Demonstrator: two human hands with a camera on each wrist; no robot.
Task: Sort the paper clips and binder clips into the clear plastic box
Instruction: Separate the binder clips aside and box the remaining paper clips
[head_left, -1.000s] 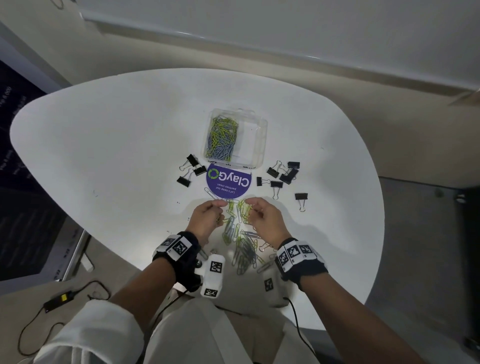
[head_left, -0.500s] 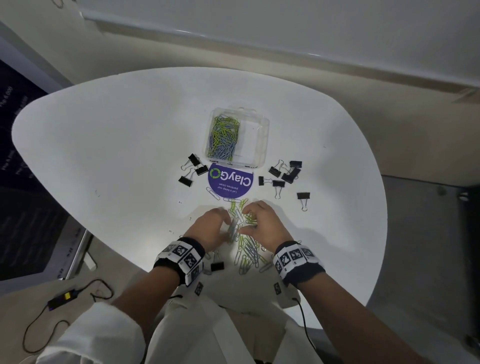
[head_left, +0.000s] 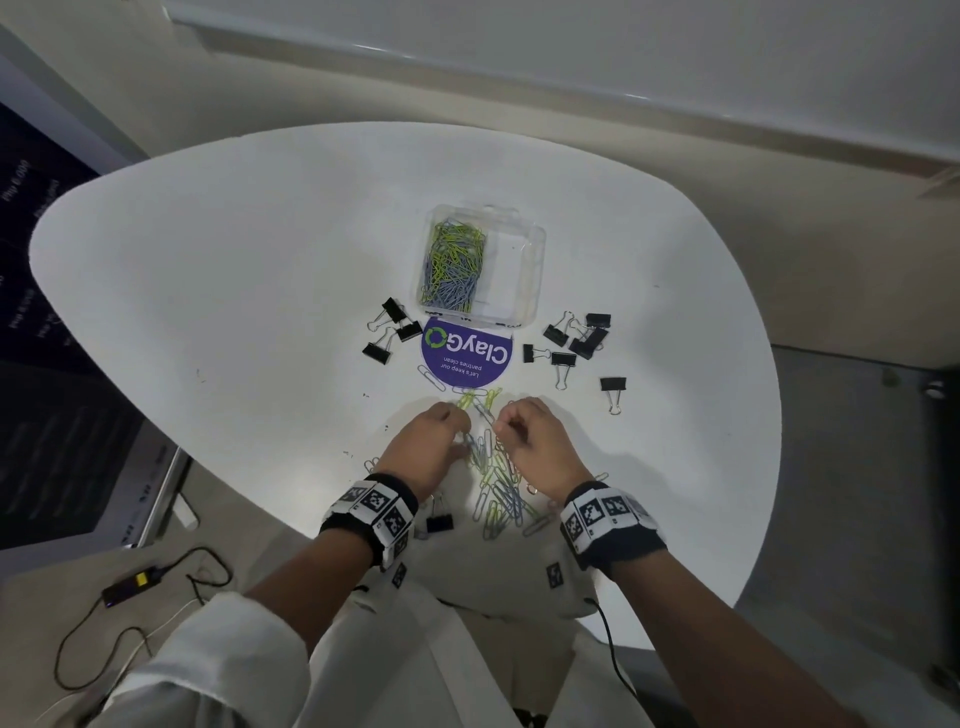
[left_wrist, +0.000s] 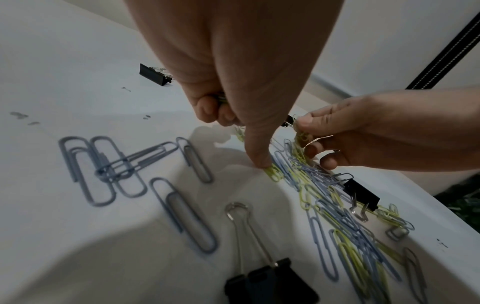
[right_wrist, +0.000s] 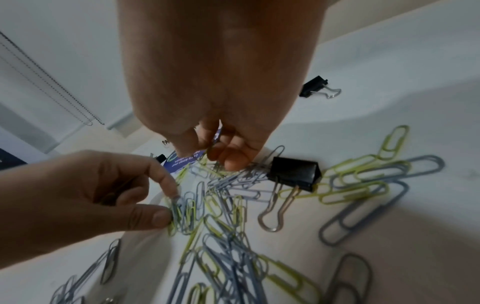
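A pile of blue, yellow-green and grey paper clips (head_left: 498, 493) lies near the table's front edge. My left hand (head_left: 441, 436) sits at the pile's left; its thumb and forefinger pinch a small bunch of paper clips (right_wrist: 182, 211), and more clips sit in its curled fingers (left_wrist: 226, 115). My right hand (head_left: 524, 431) hovers at the pile's right and pinches yellow-green clips (left_wrist: 301, 137). The clear plastic box (head_left: 530, 260) stands further back, its left compartment full of paper clips (head_left: 454, 267). Black binder clips lie left (head_left: 392, 332) and right (head_left: 576, 338) of the box.
A purple round sticker (head_left: 467, 353) sits between the box and my hands. One binder clip (head_left: 613, 387) lies alone at the right, another (head_left: 439, 522) by my left wrist, and one (right_wrist: 294, 172) within the pile. The white table's edge (head_left: 675, 597) curves close to my body.
Half a second ago both hands lay spread low over the pile. Now their fingers are curled up with clips pinched in them, the hands slightly apart.
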